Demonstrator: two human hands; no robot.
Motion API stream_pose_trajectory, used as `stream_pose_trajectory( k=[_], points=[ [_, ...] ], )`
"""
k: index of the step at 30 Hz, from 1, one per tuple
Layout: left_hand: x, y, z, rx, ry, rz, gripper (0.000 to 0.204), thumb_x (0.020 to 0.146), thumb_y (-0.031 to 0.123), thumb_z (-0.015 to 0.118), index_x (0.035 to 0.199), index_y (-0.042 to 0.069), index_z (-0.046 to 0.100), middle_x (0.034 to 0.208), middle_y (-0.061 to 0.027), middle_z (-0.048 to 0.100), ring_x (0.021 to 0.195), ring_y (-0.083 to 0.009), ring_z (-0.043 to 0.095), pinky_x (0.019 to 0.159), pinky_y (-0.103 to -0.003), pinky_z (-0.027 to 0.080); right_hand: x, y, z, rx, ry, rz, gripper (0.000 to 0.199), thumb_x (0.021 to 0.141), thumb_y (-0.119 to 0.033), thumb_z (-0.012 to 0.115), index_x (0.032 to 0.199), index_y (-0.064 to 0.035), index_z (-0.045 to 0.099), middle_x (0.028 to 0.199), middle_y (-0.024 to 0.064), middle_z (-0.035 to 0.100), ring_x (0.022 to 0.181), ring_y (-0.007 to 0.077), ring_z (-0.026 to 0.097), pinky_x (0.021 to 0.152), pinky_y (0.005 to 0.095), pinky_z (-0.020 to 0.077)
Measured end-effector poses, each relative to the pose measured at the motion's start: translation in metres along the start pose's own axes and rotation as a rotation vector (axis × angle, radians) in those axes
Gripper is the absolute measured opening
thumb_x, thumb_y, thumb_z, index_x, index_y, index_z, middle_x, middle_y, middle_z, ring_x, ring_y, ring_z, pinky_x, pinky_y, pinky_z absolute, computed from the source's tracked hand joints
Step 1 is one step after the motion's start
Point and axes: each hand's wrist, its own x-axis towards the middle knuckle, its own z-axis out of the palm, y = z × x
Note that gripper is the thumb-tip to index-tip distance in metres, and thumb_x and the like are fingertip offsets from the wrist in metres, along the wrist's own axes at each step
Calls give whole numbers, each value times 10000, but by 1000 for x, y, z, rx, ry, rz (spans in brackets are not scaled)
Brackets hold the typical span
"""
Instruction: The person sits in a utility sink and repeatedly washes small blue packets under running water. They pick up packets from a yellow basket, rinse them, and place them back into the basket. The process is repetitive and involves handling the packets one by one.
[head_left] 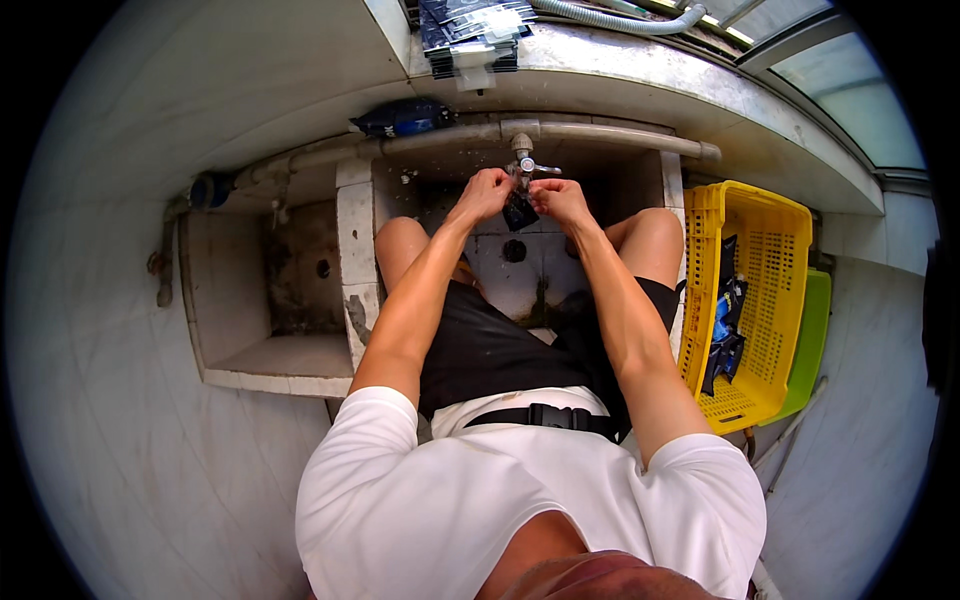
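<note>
A small black plastic pouch hangs right below the metal tap, above the tiled basin. My left hand has its fingers pinched at the pouch's upper left corner. On the other side, my right hand pinches near its upper right edge, just under the tap's lever. The pouch's mouth is partly hidden by the tap and my fingers. Whether water runs into it is too small to tell.
Flat black pouches are stacked on the ledge ahead. A plump dark pouch lies by the pipe. To the right, a yellow crate holds several pouches, with a green crate beside it. Another basin stands left.
</note>
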Motion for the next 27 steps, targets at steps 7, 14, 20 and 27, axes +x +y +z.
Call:
stream_pose_trajectory(
  k=[7, 14, 20, 27],
  points=[
    [-2, -9, -3, -388, -96, -157, 241, 891, 244, 582, 761, 41, 592, 646, -7, 572, 564, -83, 508, 517, -245, 402, -17, 16, 21, -366, 110, -399, 309, 763, -171, 690, 1008, 17, 674, 811, 110, 682, 751, 213, 649, 702, 327, 508],
    [9, -6, 13, -463, -109, -133, 138, 864, 160, 604, 773, 57, 616, 673, 4, 569, 560, -51, 466, 518, -219, 380, -33, 5, 18, -817, 357, -455, 215, 760, -247, 672, 866, -64, 713, 725, 189, 649, 707, 354, 650, 660, 418, 506],
    [44, -64, 43, -507, 400, 96, 439, 904, 388, 507, 970, -26, 638, 929, -163, 656, 894, -287, 603, 806, -343, 449, -41, -7, 30, -904, 317, -604, 184, 789, -227, 641, 822, -61, 713, 720, 189, 642, 686, 363, 644, 631, 419, 507],
    [44, -79, 75, -382, 172, -160, 789, 926, 618, 268, 1144, -70, 587, 1157, -296, 582, 1196, -408, 495, 982, -400, 366, -38, -2, 25, -903, 323, -541, 184, 786, -222, 649, 827, -57, 718, 719, 194, 642, 686, 358, 650, 638, 409, 512]
  ],
)
